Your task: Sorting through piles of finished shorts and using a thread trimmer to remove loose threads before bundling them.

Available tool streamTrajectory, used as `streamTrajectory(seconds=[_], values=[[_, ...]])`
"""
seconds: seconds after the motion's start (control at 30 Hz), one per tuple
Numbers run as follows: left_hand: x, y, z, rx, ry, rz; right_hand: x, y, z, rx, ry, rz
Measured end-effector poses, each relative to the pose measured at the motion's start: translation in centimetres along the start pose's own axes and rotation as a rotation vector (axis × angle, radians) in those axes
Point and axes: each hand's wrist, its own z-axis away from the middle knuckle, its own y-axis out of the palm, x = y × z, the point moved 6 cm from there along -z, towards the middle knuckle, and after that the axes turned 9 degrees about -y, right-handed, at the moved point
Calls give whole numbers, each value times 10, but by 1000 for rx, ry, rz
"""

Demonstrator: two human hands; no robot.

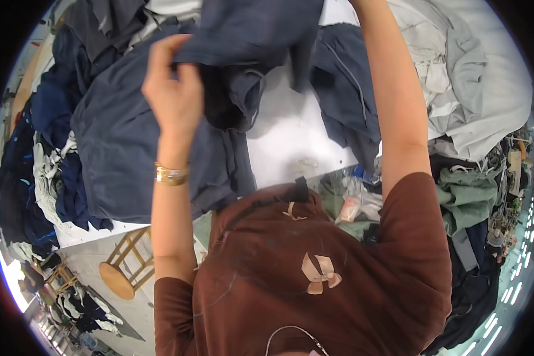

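Note:
My left hand (171, 86) is closed on the edge of a dark navy garment (255, 29), with thumb and fingers pinching the cloth. The garment is raised over the table, and a fold with a grey cord hangs below it. My right forearm (391, 77) reaches up past the top edge, so the right hand is out of the picture. Under my left wrist lies a stack of navy garments (121, 148). Another navy garment with a grey drawstring (347, 83) rests on the white tabletop (285, 130), inside my right arm.
Pale grey and white garments (457, 77) are heaped at the right. Green cloth (469, 193) and plastic-wrapped items (362, 202) lie below the table's near edge. Dark clothes (18, 166) pile up at far left. A wooden stool (124, 270) stands on the floor at lower left.

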Motion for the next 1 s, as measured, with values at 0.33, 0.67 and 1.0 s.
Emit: streamTrajectory(seconds=[0.33,0.67,1.0], values=[[92,-126,94,-20,-330,-461,-76,94,159,542,369,346],[142,-369,192,-907,-595,-313,-48,145,147,277,498,228],[259,-410,201,-277,-930,-601,75,379,45,113,370,-192]])
